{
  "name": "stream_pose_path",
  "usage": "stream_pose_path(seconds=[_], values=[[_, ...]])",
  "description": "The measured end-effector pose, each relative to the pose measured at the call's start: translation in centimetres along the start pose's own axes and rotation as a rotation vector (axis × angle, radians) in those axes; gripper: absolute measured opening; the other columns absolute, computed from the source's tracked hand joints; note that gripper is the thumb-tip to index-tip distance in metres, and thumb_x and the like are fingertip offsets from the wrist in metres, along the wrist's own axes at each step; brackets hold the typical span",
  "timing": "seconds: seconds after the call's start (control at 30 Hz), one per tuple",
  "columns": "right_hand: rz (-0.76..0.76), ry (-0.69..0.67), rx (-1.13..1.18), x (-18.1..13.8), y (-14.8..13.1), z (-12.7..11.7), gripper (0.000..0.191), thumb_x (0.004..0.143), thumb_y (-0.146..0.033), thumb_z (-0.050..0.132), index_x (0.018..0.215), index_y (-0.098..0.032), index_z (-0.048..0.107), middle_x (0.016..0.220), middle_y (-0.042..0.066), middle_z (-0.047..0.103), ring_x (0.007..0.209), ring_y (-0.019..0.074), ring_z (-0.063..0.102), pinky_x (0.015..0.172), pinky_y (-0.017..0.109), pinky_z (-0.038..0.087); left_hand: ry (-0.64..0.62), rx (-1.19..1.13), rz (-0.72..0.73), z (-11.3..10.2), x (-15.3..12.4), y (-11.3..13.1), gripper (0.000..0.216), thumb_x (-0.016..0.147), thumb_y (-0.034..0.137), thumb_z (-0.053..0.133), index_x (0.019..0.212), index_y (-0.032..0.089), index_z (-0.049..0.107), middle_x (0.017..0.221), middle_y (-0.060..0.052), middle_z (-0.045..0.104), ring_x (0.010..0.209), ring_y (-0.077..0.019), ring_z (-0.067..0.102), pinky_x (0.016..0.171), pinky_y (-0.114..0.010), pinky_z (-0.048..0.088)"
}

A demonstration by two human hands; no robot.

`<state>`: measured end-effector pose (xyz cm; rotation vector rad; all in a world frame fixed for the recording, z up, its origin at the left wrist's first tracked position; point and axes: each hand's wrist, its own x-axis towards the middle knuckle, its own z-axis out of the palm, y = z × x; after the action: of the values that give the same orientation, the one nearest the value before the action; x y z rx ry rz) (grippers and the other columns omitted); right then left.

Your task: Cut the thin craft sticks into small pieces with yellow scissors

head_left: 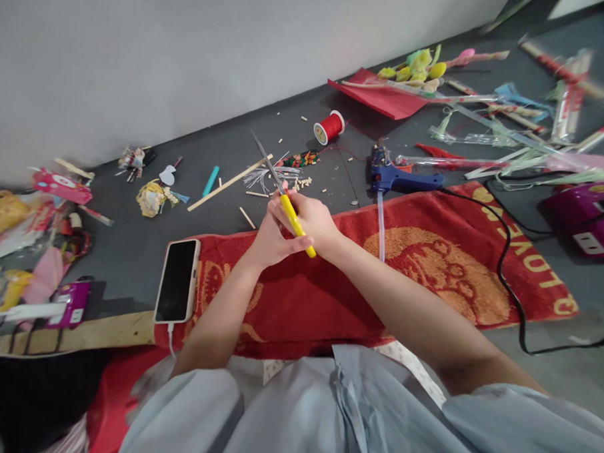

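Note:
My right hand (316, 220) is closed round the yellow handle of a utility knife (287, 202). Its long grey blade points up and away toward the wall. My left hand (270, 240) is closed just beside the right one, its fingers pinched near the base of the blade; what it pinches is too small to make out. Both hands hover over the far edge of a red towel (448, 260) with a gold pattern.
A phone (177, 280) lies screen-up on the towel's left end. A blue glue gun (398, 177) with a black cord (508, 264), a red thread spool (329, 127), a long wooden stick (227, 184) and small wood bits litter the dark floor. Wrapped craft flowers pile at the right.

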<state>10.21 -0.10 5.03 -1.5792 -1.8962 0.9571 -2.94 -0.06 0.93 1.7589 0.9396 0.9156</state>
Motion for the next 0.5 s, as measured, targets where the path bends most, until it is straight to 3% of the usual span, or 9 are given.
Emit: stream_pose_path(seconds=[0.07, 0.17, 0.3, 0.4, 0.5], values=[[-0.005, 0.021, -0.036, -0.1, 0.0, -0.3, 0.048, 0.089, -0.061, 0.037, 0.091, -0.018, 0.06, 0.088, 0.008, 0.07, 0.075, 0.0196, 0.062, 0.065, 0.027, 0.036, 0.0, 0.017, 0.038, -0.1, 0.0, -0.2, 0.111, 0.058, 0.08, 0.064, 0.144, 0.024, 0.024, 0.149, -0.017, 0.035, 0.143, -0.0346, 0.032, 0.117, -0.051, 0.032], [-0.013, 0.067, -0.113, -0.2, 0.0, -0.8, 0.047, 0.089, -0.06, 0.039, 0.093, -0.018, 0.06, 0.09, 0.009, 0.07, 0.077, 0.0211, 0.063, 0.064, 0.028, 0.037, 0.076, 0.139, 0.091, -0.3, -0.1, -0.3, 0.089, 0.073, 0.082, 0.044, 0.14, 0.026, 0.033, 0.149, -0.014, 0.037, 0.144, -0.0299, 0.031, 0.118, -0.046, 0.032], [0.025, 0.119, -0.223, -0.1, 0.3, -1.4, 0.049, 0.091, -0.057, 0.037, 0.101, -0.015, 0.06, 0.095, 0.013, 0.07, 0.082, 0.0241, 0.065, 0.067, 0.03, 0.04, 0.231, 0.428, 0.158, -0.5, -0.2, 0.7, 0.061, 0.092, 0.066, 0.019, 0.127, 0.024, 0.047, 0.135, -0.011, 0.053, 0.132, -0.0227, 0.047, 0.113, -0.043, 0.037], [0.051, 0.135, -0.283, -0.1, 0.4, -1.7, 0.054, 0.092, -0.059, 0.035, 0.105, -0.013, 0.059, 0.097, 0.015, 0.07, 0.084, 0.0267, 0.066, 0.07, 0.033, 0.043, 0.38, 0.621, 0.202, -0.8, -0.1, 2.0, 0.048, 0.097, 0.053, 0.022, 0.117, 0.022, 0.052, 0.112, -0.01, 0.063, 0.107, -0.0188, 0.06, 0.098, -0.038, 0.046], [0.05, 0.133, -0.308, -0.1, 0.2, -1.8, 0.058, 0.09, -0.063, 0.036, 0.105, -0.012, 0.059, 0.097, 0.015, 0.07, 0.086, 0.0288, 0.067, 0.072, 0.035, 0.044, 0.534, 0.768, 0.229, -1.6, -0.2, 2.8, 0.034, 0.097, 0.044, 0.032, 0.106, 0.021, 0.056, 0.097, -0.007, 0.063, 0.094, -0.0178, 0.059, 0.087, -0.035, 0.049]])
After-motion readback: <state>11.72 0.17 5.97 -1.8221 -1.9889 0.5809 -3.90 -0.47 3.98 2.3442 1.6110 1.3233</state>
